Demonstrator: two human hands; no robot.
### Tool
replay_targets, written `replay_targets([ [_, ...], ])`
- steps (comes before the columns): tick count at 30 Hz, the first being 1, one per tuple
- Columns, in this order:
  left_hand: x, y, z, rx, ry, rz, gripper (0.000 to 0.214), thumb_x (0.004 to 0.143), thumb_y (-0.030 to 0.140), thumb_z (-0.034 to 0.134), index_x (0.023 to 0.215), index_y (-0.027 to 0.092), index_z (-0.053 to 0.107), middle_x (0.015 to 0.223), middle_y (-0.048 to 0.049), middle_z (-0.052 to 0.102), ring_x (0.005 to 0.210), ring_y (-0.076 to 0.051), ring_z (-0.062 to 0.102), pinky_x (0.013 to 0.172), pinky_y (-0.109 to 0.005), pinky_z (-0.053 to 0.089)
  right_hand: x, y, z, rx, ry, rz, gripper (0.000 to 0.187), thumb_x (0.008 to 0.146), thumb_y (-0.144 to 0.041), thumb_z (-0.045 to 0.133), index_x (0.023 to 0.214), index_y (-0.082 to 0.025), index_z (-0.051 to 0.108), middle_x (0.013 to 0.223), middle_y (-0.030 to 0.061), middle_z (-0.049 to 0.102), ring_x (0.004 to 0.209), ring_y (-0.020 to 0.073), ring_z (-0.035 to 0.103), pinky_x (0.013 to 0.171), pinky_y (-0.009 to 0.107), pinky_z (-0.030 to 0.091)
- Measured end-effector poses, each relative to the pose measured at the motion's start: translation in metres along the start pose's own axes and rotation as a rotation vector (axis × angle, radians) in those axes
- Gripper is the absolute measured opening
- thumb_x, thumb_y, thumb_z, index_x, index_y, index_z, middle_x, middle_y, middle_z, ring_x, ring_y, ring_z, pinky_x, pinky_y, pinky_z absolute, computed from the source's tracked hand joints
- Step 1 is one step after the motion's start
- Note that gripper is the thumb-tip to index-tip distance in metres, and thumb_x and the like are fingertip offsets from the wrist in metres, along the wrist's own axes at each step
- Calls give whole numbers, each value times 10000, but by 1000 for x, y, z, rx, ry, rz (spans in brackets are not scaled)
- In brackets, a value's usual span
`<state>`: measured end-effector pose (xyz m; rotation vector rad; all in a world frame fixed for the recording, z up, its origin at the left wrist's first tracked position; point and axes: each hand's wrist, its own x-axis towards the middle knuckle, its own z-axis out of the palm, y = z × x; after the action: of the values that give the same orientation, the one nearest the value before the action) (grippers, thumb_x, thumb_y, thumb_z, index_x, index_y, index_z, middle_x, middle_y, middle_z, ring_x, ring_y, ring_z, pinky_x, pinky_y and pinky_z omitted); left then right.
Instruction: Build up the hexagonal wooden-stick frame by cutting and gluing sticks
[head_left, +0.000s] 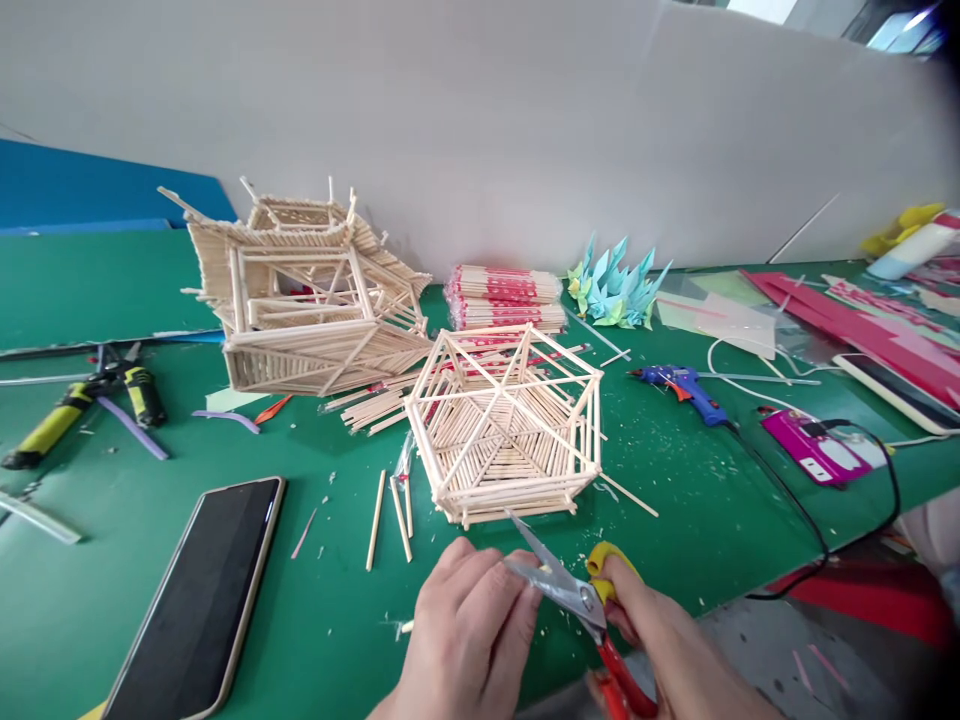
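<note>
My right hand (652, 610) grips a pair of scissors (559, 578) with one yellow and one red handle, its blades apart. My left hand (472, 625) is closed in a pinch beside the blades. A pale tip between the blades and a short stick end (408, 627) left of the hand suggest a thin wooden stick, mostly hidden by the fingers. Just beyond both hands sits an octagon-like frame of wooden sticks (506, 420), with spokes across its top and a slatted floor. Loose sticks (377, 520) lie left of it.
A larger stick pavilion (300, 300) stands at back left, near wrapped stick bundles (504, 297) and blue folded paper (615, 285). A blue glue gun (686, 390) and purple power strip (821, 450) with cables lie right. A phone (199, 600) and yellow-black pliers (82, 400) lie left.
</note>
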<state>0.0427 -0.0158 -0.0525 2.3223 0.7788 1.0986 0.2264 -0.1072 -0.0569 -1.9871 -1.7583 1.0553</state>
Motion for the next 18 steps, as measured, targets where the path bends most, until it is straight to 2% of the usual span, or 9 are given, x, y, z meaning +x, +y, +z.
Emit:
replay_targets([
  [2, -3, -1, 3, 48, 37, 20, 151, 819, 46, 443, 826, 165, 535, 601, -12, 579, 496, -128, 476, 508, -257, 401, 0, 8, 3, -27, -32, 12, 659, 706, -265, 547, 1328, -118, 388, 1182, 161, 596, 1109, 276, 552, 863, 312, 489],
  [7, -1, -9, -4, -244, -132, 19, 173, 860, 72, 402, 864, 172, 543, 693, -28, 605, 598, -131, 512, 561, -240, 428, -2, 15, -1, -93, -57, -7, 717, 749, -347, 550, 1385, -109, 319, 1314, 167, 492, 1201, 300, 466, 936, 357, 441],
  [10, 5, -9, -10, -351, -182, 4, 185, 855, 52, 417, 860, 174, 556, 688, -19, 604, 622, -127, 522, 579, -225, 434, -2, 7, -7, -63, -35, -42, 686, 728, -313, 560, 1360, -129, 366, 1252, 154, 551, 1137, 305, 524, 892, 353, 470],
  [15, 10, -6, -11, -384, -128, 4, 201, 843, 40, 434, 866, 182, 574, 685, -13, 613, 599, -120, 528, 556, -212, 434, 0, -6, -12, 7, -22, -37, 587, 650, -219, 555, 1230, -152, 494, 1062, 118, 654, 999, 264, 608, 800, 276, 503],
  [18, 9, -5, -11, -354, -136, -11, 194, 846, 41, 434, 837, 171, 577, 680, -16, 616, 589, -112, 536, 559, -202, 443, 0, -9, -11, 52, -18, 8, 494, 654, -210, 532, 1146, -170, 539, 976, 94, 670, 919, 230, 630, 752, 245, 510],
])
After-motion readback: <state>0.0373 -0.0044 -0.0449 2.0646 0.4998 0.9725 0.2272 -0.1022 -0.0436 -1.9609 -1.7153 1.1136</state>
